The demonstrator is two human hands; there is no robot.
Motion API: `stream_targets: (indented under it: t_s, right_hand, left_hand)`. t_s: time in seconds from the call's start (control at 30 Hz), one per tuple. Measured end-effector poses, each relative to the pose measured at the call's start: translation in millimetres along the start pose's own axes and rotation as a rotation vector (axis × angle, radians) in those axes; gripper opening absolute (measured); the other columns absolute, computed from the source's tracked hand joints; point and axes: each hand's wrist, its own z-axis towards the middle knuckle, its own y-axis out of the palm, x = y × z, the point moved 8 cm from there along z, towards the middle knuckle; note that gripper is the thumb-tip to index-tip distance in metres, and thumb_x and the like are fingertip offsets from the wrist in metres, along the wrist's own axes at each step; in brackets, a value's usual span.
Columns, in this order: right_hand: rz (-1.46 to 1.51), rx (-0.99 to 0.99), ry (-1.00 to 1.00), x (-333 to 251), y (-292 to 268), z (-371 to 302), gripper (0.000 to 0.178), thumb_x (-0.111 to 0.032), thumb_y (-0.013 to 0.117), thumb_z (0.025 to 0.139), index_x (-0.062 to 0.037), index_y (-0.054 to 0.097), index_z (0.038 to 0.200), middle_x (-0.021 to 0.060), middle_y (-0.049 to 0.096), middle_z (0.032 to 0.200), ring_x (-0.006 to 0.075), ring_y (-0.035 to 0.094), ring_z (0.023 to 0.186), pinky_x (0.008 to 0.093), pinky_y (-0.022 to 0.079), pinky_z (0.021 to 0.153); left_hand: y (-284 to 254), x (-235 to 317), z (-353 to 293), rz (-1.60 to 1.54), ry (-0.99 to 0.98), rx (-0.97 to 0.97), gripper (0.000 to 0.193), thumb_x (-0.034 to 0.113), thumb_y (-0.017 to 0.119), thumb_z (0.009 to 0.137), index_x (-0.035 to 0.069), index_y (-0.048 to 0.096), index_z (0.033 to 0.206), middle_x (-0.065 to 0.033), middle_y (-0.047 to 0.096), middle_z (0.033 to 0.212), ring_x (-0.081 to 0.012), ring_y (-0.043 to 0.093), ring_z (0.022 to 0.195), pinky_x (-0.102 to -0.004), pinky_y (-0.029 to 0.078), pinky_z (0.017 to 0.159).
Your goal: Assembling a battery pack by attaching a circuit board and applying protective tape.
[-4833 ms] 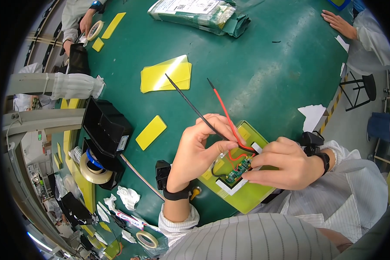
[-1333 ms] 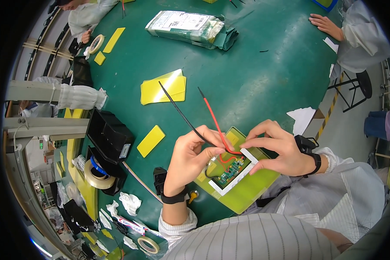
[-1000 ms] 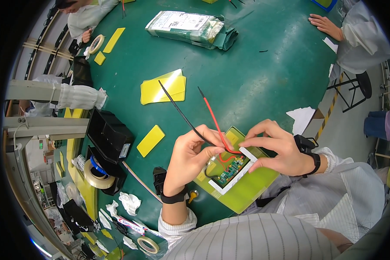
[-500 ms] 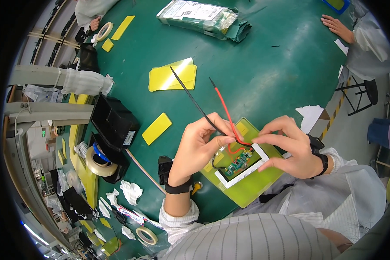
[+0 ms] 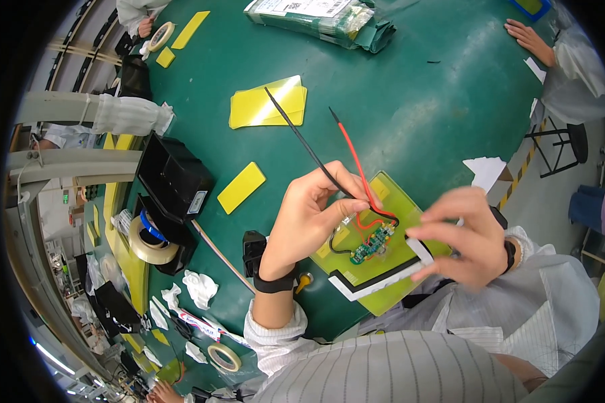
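My left hand (image 5: 319, 208) is closed in a pinch on a black wire (image 5: 301, 139) and a red wire (image 5: 353, 158), whose loose ends point up and away. Both wires run to a small green circuit board (image 5: 373, 243) lying on a yellow-green translucent plate (image 5: 388, 195). Along the board's near side is a bent black strip with a white face (image 5: 383, 279), apart from the board. My right hand (image 5: 465, 235), blurred by motion, has thumb and fingers around the strip's right end.
Yellow sheets (image 5: 265, 107) and a single yellow piece (image 5: 242, 188) lie beyond. Black bins (image 5: 175, 176), tape rolls (image 5: 151, 243) and crumpled white paper (image 5: 199, 289) are at left. A wrapped parcel (image 5: 323, 20) sits at the far side; other people's hands (image 5: 530, 41) rest at the table's edges.
The strip has come away from the board's edge toward me, and my right hand has shifted slightly right with its end. My left hand still pinches the wires.
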Motion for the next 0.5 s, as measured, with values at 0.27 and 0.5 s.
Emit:
stream_targets:
  t_s: [0.27, 0.5]
  right_hand:
    - [0.241, 0.072, 0.244, 51.5, 17.0, -8.9, 0.053, -0.026, 0.090, 0.061, -0.0076, 0.077, 0.110, 0.0058, 0.063, 0.109, 0.0234, 0.057, 0.101, 0.0355, 0.047, 0.083]
    - [0.231, 0.058, 0.262, 57.4, 27.6, -10.4, 0.056, -0.031, 0.092, 0.061, -0.0064, 0.078, 0.110, 0.0058, 0.062, 0.108, 0.0215, 0.056, 0.100, 0.0323, 0.047, 0.078]
  left_hand:
    - [1.4, 3.4, -3.1, 0.016, -0.022, 0.028, 0.011, -0.011, 0.064, 0.090, -0.002, 0.060, 0.095, -0.0119, 0.071, 0.101, -0.0173, 0.068, 0.097, -0.0314, 0.054, 0.091]
    - [0.0, 2.6, -1.1, 0.008, -0.020, 0.018, 0.010, -0.011, 0.063, 0.091, -0.002, 0.060, 0.095, -0.0128, 0.071, 0.101, -0.0182, 0.067, 0.097, -0.0323, 0.054, 0.090]
